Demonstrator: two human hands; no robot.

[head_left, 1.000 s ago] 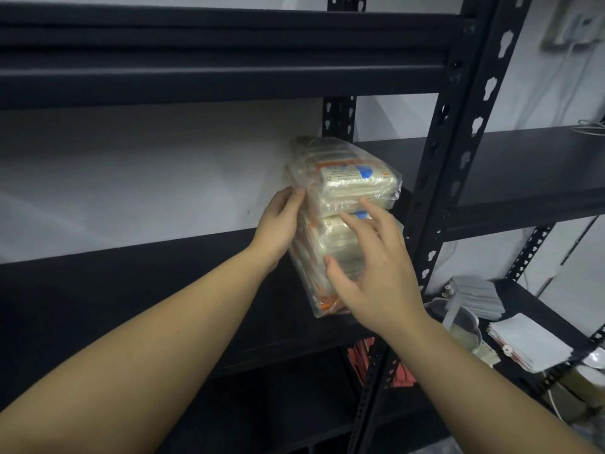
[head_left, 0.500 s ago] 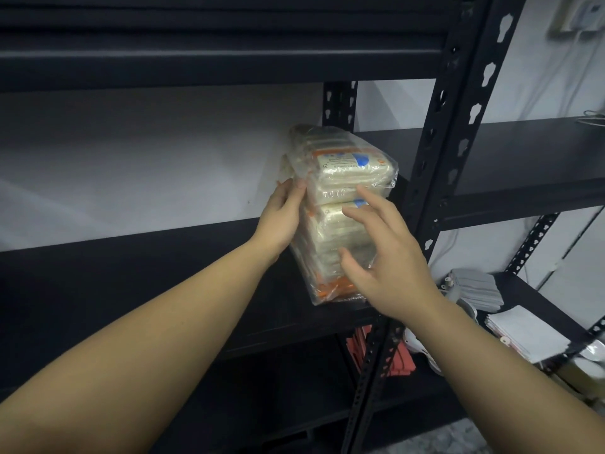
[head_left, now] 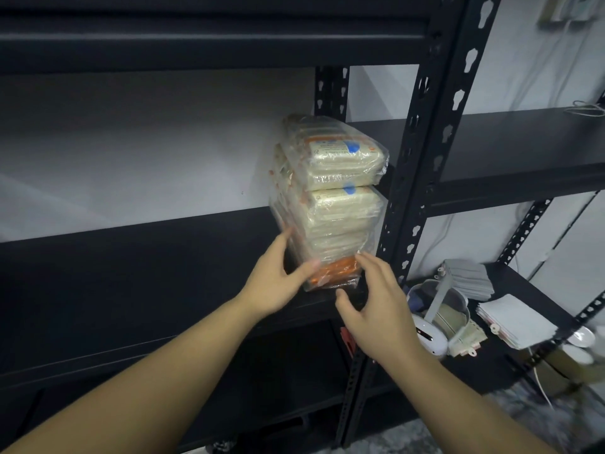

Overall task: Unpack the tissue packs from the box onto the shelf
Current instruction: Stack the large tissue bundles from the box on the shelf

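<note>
A: Tissue bundle (head_left: pixel 330 204)?
B: Upright on shelf (head_left: pixel 147 257), long axis vertical, 12 o'clock of both hands.
A: Hands?
B: Left hand (head_left: pixel 273 280) touches base; right hand (head_left: pixel 376 306) released, near.

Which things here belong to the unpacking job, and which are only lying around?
Job: tissue bundle, black shelf, left hand, right hand.

Lying about: grey folded cloths, white paper stack, white device, wall cable.
</note>
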